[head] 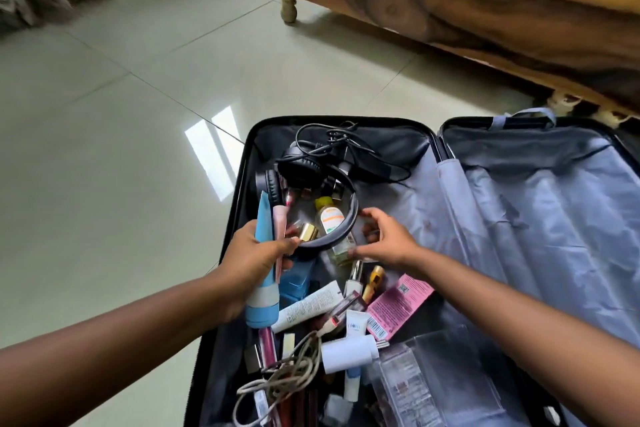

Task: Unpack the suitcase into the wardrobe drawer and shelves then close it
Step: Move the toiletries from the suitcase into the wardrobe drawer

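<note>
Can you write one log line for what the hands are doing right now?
left hand: holds blue tube | right hand: reaching clear bottle, grip unclear | suitcase: open, left half still full
</note>
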